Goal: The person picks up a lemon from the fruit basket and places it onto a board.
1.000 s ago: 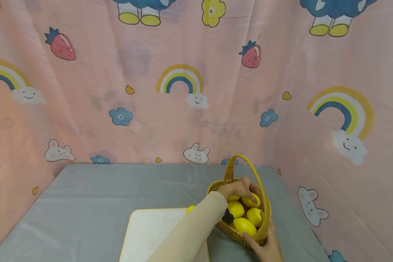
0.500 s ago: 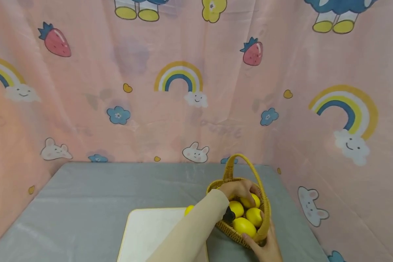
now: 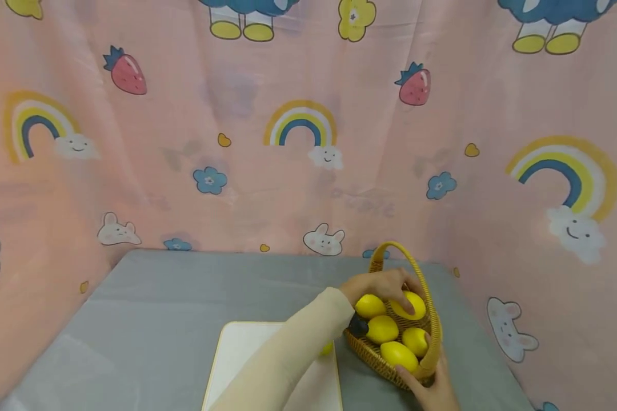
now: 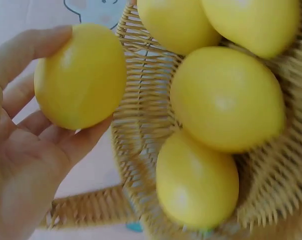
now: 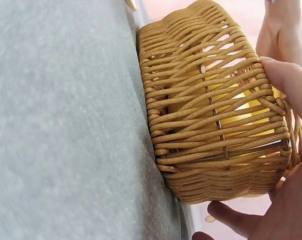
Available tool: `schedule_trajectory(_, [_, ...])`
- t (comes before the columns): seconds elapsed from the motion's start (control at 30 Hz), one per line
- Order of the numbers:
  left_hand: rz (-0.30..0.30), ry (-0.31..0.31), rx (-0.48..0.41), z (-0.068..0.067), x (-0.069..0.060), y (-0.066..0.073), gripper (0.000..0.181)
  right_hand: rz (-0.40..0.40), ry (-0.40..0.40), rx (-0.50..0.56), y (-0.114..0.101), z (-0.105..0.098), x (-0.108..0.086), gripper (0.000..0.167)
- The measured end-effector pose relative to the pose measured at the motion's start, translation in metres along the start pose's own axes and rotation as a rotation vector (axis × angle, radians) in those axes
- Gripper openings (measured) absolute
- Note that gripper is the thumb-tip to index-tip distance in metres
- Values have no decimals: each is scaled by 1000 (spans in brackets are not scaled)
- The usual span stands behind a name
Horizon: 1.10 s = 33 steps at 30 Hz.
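My left hand [image 3: 385, 282] reaches over the wicker basket [image 3: 367, 355] and grips a lemon [image 3: 415, 305] near its far right side. In the left wrist view, thumb and fingers curl round that lemon [image 4: 80, 75], which is raised beside the basket's rim. Several other lemons [image 3: 383, 329] lie in the basket, apart from the held one. My right hand [image 3: 434, 388] holds the near right end of the basket at the handle's base. The right wrist view has its thumb on the rim and fingers outside the woven wall [image 5: 206, 110].
A white board [image 3: 241, 342] with a yellow edge lies left of the basket on the grey cloth [image 3: 133, 325]. A yellow object [image 3: 327, 348] there is mostly hidden by my left sleeve. The basket's tall handle [image 3: 416, 274] arches over the lemons. A patterned pink curtain [image 3: 267, 194] hangs behind.
The left hand has lifted the lemon slightly from among the others, uncovering more of the lemons beneath. My right hand keeps its hold on the basket. The head view has shifted a little.
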State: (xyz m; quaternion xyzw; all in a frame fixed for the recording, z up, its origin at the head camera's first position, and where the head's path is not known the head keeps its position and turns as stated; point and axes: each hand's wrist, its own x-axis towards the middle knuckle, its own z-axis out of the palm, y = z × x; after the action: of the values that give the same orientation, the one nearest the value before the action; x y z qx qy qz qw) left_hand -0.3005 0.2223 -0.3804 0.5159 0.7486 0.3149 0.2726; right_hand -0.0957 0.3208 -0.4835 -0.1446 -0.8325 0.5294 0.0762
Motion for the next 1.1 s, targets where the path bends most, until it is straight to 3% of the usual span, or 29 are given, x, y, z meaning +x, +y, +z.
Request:
schedule_trajectory(0.2, [106, -41, 35, -13, -37, -2, 43, -17, -11, -8, 2, -2, 0, 102])
schedule_trajectory(0.47, [185, -16, 63, -21, -109, -15, 47, -37, -8, -48, 1, -2, -1, 103])
schedule_trajectory(0.63, [157, 26, 52, -21, -156, -30, 46, -62, -11, -64, -1, 0, 1, 102])
schedule_trajectory(0.8, [103, 93, -33, -22, -194, -49, 44, -6, -28, -86, -2, -2, 4, 105])
schedule_trajectory(0.93, [64, 118, -62, -17, -217, -63, 44, 29, -34, -89, -2, -2, 5, 106])
schedule_trajectory(1.1, [34, 132, -52, -6, -234, -82, 43, -21, -23, -97, 0, 0, 4, 104])
